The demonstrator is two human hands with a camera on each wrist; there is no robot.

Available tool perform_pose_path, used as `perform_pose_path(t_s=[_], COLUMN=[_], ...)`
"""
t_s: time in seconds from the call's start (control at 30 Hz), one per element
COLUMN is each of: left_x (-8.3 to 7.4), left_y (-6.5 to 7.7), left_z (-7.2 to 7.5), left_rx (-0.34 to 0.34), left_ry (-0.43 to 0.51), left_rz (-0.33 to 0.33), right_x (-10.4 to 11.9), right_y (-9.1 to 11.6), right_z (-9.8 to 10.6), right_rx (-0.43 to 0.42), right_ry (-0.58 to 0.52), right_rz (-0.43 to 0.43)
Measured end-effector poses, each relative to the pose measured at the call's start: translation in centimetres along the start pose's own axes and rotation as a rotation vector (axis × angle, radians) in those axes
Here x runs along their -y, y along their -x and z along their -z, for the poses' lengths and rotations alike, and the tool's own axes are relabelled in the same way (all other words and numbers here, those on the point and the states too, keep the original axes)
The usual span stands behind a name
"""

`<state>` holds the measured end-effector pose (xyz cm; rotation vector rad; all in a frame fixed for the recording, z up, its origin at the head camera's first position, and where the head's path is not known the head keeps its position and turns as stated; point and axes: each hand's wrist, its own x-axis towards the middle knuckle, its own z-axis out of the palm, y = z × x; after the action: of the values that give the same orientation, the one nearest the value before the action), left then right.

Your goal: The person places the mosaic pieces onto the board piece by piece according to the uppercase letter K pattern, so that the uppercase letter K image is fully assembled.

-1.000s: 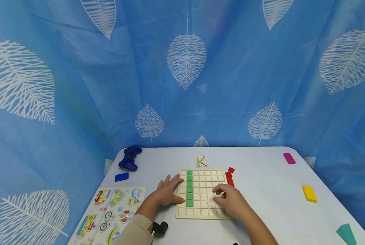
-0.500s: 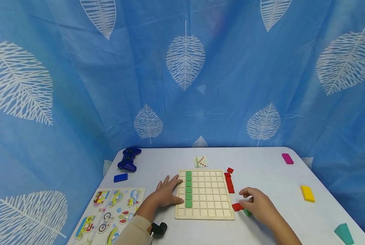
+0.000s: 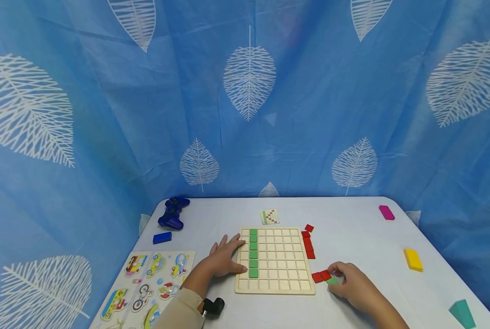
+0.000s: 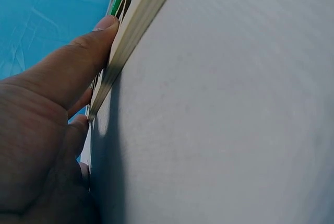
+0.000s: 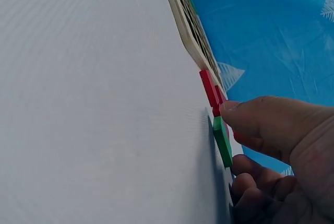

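My left hand (image 3: 222, 258) rests at the left edge of a wooden grid board (image 3: 278, 287), fingers spread and thumb on the rim. Green tiles (image 3: 253, 254) fill most of one column near that side. In the left wrist view, the thumb (image 4: 78, 59) lies against the board's edge. Right of the board, my right hand (image 3: 354, 287) pinches a green tile (image 3: 332, 281) between thumb and forefinger, low over the table beside two red tiles (image 3: 317, 277). The right wrist view shows the thumb (image 5: 261, 113) at the green tile's upper end; the forefinger is mostly hidden.
More red tiles (image 3: 308, 246) line the board's right edge. A pattern card (image 3: 270, 216) lies behind it. At left are a game controller (image 3: 173, 213), a blue block (image 3: 162, 237) and a picture puzzle (image 3: 146, 288). Magenta (image 3: 386, 212), yellow (image 3: 413, 260) and teal blocks (image 3: 462, 314) stand right.
My right hand has moved from over the board rightward to the loose tiles, and its thumb and forefinger have closed around a green tile. The left hand stays at the board's edge.
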<state>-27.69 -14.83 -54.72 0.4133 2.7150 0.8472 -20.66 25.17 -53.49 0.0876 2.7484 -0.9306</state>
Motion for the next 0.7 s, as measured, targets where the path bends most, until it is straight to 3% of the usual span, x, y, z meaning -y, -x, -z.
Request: perform_pose_path(t_s=[0.4,0.7], left_x=[-0.33,-0.54], left_y=[0.18,0.28], left_z=[0.12,0.05], left_rx=[-0.002,-0.002], left_ry=[0.018,0.014], left_rz=[0.015,0.030], right_x=[-0.12,-0.14], right_y=[-0.57,-0.30], right_z=[-0.74,-0.09], right_rx=[-0.032,0.031], right_ry=[0.040,0.052], right_rz=[-0.039,-0.046])
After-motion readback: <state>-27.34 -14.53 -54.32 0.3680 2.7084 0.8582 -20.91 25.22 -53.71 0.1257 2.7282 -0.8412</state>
